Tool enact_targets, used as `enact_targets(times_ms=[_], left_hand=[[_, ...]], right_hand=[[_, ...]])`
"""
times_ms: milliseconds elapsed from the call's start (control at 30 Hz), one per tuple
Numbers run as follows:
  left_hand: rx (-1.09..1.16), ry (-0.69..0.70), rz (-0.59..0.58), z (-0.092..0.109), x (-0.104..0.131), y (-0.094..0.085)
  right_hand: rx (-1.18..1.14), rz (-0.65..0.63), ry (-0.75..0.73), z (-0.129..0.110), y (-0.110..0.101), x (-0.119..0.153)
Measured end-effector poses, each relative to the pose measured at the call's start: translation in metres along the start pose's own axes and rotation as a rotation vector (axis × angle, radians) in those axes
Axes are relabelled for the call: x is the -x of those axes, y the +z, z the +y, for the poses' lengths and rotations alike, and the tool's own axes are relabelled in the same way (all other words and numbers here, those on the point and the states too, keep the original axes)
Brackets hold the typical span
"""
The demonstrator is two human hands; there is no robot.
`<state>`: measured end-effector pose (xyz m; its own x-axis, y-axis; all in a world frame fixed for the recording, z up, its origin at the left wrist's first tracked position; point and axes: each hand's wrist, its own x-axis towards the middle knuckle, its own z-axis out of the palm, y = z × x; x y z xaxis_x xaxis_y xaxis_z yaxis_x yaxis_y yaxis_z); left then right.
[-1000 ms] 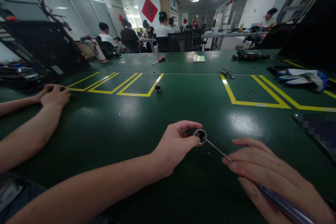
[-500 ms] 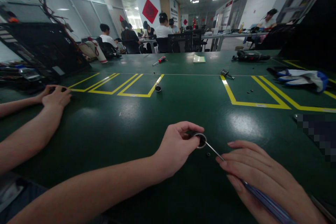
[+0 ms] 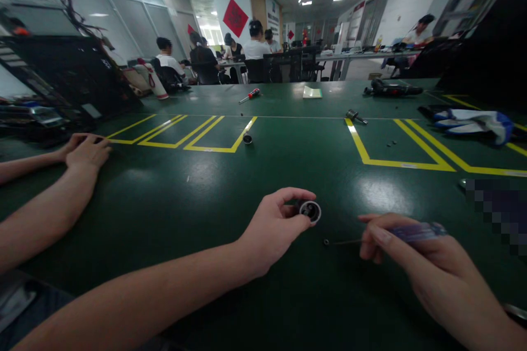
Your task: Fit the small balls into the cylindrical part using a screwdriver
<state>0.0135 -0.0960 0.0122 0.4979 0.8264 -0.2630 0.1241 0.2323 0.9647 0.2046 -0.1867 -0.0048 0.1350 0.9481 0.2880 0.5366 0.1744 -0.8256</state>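
Between the thumb and fingers of my left hand [image 3: 274,230] is a round metal cup-like part [image 3: 310,212], its open end turned toward me with small pieces visible inside. My right hand [image 3: 415,263] grips a screwdriver [image 3: 418,231] by its translucent bluish-purple handle. The thin shaft points left, just above the table, and its tip is at or near a small dark ring-like piece [image 3: 326,242] below the cup. Whether tip and piece touch, I cannot tell. Another small metal cup [image 3: 247,138] stands farther back by the yellow tape.
A co-worker's hands [image 3: 88,151] rest on the green table [image 3: 185,197] at left. Farther back lie a red-handled screwdriver [image 3: 250,95], a notepad [image 3: 313,92], a metal shaft part [image 3: 356,116], a black power tool [image 3: 391,88] and white-blue gloves [image 3: 473,122].
The screwdriver has come out of the metal cup and swung down to the small piece on the table. My right hand has turned over with it. My left hand barely moved.
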Motion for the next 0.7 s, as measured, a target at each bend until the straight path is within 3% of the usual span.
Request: enact_targets(times_ms=[333,700], left_hand=[[0.016,0.017,0.043,0.005,0.002,0.004],[0.003,0.029,0.001,-0.002,-0.002,0.000]], right_hand=[[0.092,-0.088,-0.115,-0.006,0.007,-0.002],[0.143,0.052,-0.413,-0.001,0.001,0.016]])
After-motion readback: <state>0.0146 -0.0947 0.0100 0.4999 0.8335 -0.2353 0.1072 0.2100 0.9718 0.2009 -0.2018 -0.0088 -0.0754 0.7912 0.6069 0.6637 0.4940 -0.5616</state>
